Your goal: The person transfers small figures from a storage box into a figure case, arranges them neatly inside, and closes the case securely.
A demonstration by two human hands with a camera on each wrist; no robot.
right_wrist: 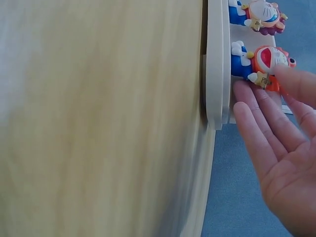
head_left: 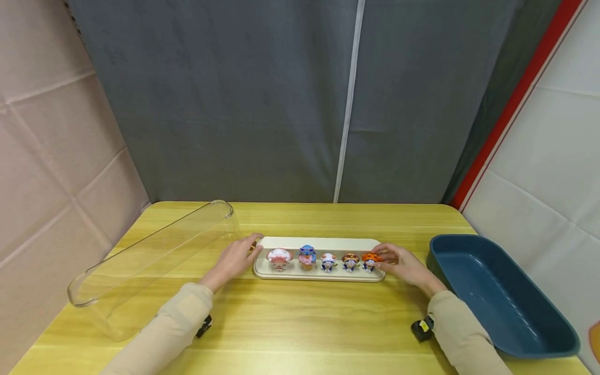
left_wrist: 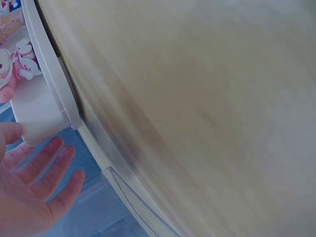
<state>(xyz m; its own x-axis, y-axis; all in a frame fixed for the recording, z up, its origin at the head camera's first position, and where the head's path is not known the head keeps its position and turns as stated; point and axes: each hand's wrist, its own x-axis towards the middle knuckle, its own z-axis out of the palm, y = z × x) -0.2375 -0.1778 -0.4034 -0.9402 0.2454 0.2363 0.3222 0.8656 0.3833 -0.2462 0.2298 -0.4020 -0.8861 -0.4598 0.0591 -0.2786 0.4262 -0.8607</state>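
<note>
A long cream display base (head_left: 323, 277) lies on the table with several small figurines in a row. My left hand (head_left: 236, 256) is at its left end, fingers loosely spread and thumb right by the end wall. Closest to that hand is a pink-and-white figurine (head_left: 279, 259), then a blue one (head_left: 307, 257) with a pink front. At the right end, my right hand (head_left: 405, 264) pinches an orange-headed cat figurine (right_wrist: 269, 61) between thumb and fingers, the figurine upright on the base. Beside it stands a similar figurine (head_left: 350, 262) with a brown-and-yellow head.
A clear plastic cover (head_left: 154, 255) lies slanted on the left of the table (head_left: 300, 323). On the right sits a deep dark-blue bin (head_left: 497, 291). A grey curtain (head_left: 234, 104) hangs behind the table, with pale sheets at both sides.
</note>
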